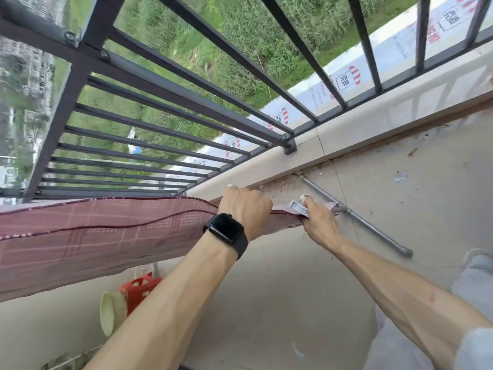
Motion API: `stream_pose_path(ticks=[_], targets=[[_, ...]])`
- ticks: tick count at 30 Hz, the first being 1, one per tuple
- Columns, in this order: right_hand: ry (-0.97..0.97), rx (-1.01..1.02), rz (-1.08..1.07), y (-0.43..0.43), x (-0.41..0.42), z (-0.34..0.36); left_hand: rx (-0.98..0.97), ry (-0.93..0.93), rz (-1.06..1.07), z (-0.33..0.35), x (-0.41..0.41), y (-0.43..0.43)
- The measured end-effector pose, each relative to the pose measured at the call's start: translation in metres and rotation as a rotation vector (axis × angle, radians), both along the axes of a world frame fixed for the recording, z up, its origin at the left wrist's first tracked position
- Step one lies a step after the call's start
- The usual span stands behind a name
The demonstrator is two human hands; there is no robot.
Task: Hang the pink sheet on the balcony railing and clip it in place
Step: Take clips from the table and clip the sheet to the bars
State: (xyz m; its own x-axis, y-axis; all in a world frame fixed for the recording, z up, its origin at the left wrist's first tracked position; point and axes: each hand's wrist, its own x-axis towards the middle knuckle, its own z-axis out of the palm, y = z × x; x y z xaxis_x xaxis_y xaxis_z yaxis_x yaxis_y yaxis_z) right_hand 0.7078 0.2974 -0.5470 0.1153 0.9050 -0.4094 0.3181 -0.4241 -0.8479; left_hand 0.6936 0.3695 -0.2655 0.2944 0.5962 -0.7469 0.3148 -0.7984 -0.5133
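Grey metal pipe (pixel 378 232) on the concrete floor (pixel 293 289), red plastic basket (pixel 141 288), grass (pixel 240 30) beyond

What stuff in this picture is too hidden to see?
Head view only:
- Pink sheet: its left end is cut off by the frame edge.
- Red basket: mostly hidden under the sheet and left forearm.
- White label by the right hand: print too small.
- Left hand: fingertips curl out of sight.

head view tilts down, close over railing (pixel 170 84) and floor (pixel 306 289).
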Motion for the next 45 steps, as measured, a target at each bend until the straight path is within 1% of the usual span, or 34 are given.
stream_pose_path(ticks=[2,3,6,8,10,12,14,15,18,25,27,29,33,38,40,43,45], targets=[[-0.018,0.014,0.015,0.0,0.005,-0.003,0.033,-0.064,0.038,-0.017,0.0,-0.006],[-0.024,0.021,0.021,0.0,0.008,-0.008,0.037,-0.063,0.042,-0.032,0.001,-0.009],[0.023,0.047,0.025,0.0,0.015,-0.021,0.033,0.031,0.004,-0.093,0.003,-0.015],[0.093,0.02,-0.013,-0.002,0.017,-0.025,0.026,0.076,0.018,-0.128,0.001,-0.016],[0.15,-0.033,-0.084,-0.007,0.021,-0.032,-0.005,0.061,0.034,-0.154,-0.002,-0.018],[0.186,-0.086,-0.148,-0.014,0.031,-0.045,-0.043,0.019,-0.012,-0.171,-0.007,-0.019],[0.186,-0.136,-0.2,-0.023,0.046,-0.064,-0.058,-0.023,-0.035,-0.179,-0.011,-0.018],[0.156,-0.157,-0.205,-0.028,0.053,-0.075,-0.064,-0.031,-0.036,-0.18,-0.012,-0.017],[0.043,-0.18,-0.114,-0.037,0.06,-0.106,-0.048,-0.081,-0.015,-0.179,-0.018,-0.011],[-0.016,-0.038,0.134,-0.01,0.024,-0.143,-0.037,-0.161,0.079,-0.181,-0.024,-0.008],[-0.03,-0.047,0.153,-0.004,0.018,-0.15,-0.013,-0.154,0.095,-0.181,-0.025,-0.008],[-0.045,-0.017,0.117,-0.001,0.017,-0.158,0.012,-0.136,0.105,-0.182,-0.024,-0.009],[-0.025,0.009,0.108,0.007,0.022,-0.169,0.093,-0.144,0.127,-0.202,-0.014,-0.011],[0.038,0.001,0.178,0.024,0.032,-0.175,0.036,0.001,0.111,-0.274,-0.007,-0.002],[0.078,-0.021,0.23,0.024,0.037,-0.178,0.008,0.02,0.093,-0.295,-0.004,-0.003],[0.126,-0.034,0.263,0.017,0.049,-0.18,-0.053,0.024,0.053,-0.311,-0.006,-0.005],[0.139,-0.078,0.208,0.01,0.062,-0.176,-0.081,0.029,0.05,-0.311,-0.01,-0.001]])
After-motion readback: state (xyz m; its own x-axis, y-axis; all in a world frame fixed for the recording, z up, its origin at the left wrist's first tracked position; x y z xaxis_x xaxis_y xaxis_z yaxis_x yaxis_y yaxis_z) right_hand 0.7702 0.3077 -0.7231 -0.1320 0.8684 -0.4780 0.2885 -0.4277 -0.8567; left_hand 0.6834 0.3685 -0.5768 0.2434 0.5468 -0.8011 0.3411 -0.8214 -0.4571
